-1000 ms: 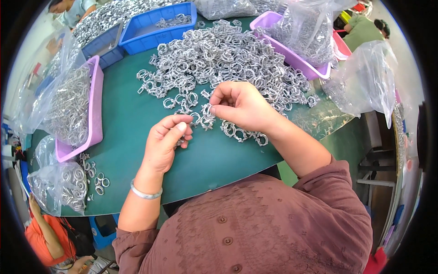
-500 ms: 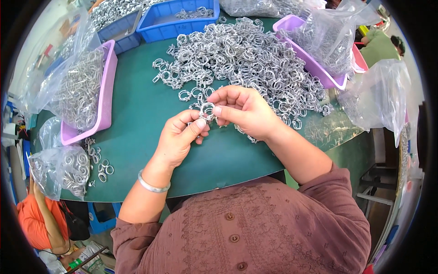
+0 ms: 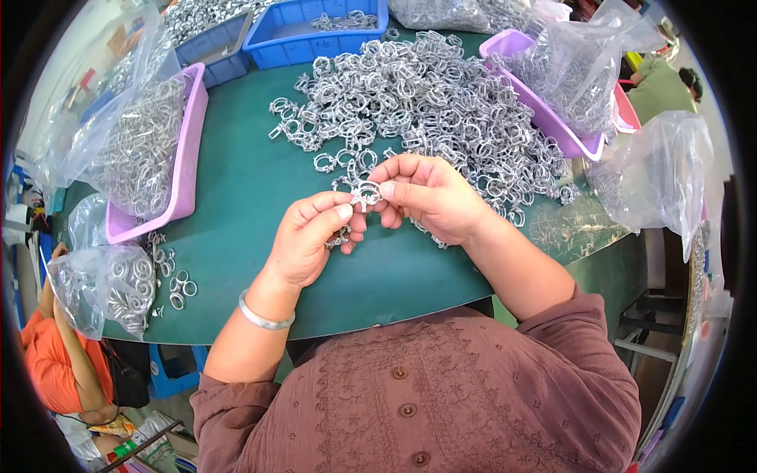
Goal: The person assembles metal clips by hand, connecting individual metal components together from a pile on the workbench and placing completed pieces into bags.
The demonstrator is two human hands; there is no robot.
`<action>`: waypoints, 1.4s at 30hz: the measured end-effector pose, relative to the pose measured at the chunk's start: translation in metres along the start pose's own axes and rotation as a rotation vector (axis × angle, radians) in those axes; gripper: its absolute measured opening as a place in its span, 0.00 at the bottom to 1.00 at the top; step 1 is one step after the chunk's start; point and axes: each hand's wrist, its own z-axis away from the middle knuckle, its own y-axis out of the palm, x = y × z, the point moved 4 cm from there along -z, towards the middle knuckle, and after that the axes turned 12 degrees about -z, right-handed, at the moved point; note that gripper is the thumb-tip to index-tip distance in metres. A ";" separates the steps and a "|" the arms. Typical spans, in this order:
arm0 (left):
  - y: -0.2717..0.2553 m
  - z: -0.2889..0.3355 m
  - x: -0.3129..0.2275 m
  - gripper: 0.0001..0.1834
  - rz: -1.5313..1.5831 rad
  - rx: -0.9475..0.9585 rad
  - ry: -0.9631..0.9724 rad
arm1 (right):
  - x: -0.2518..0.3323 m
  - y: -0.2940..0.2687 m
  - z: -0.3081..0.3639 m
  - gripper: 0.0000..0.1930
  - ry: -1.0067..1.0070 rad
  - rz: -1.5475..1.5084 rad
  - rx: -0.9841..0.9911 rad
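Observation:
My left hand [image 3: 309,236] and my right hand [image 3: 434,199] meet over the near middle of the table. Between their fingertips is a silver metal ring [image 3: 366,191] with a raised ornament on its band; both hands pinch it. More silver pieces [image 3: 339,236] show under the curled fingers of my left hand, partly hidden. Just beyond my hands, a large heap of similar silver rings [image 3: 418,94] spreads over the green tabletop [image 3: 236,173]. A few loose rings lie at the heap's near edge, close to my fingers.
A lilac tray [image 3: 193,150] with a bag of rings stands left; another lilac tray [image 3: 552,126] stands right. Blue bins [image 3: 311,49] line the back. A bag of spiral pieces [image 3: 102,288] and loose rings [image 3: 183,288] lie front left. People sit at far left and far right.
The ring between my fingertips has turned, and its ornamented side now faces the near side. My hands have barely shifted. At the left, the orange-clad person's arm has moved.

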 end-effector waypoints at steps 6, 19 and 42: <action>-0.001 -0.001 -0.001 0.11 -0.049 -0.009 0.013 | 0.001 -0.001 -0.002 0.10 -0.026 0.005 -0.013; -0.002 -0.003 -0.001 0.11 -0.108 -0.039 -0.034 | 0.002 0.005 -0.001 0.08 -0.216 0.169 0.043; 0.000 0.002 -0.016 0.11 -0.507 -0.263 0.413 | 0.003 0.007 0.001 0.13 -0.389 0.191 0.209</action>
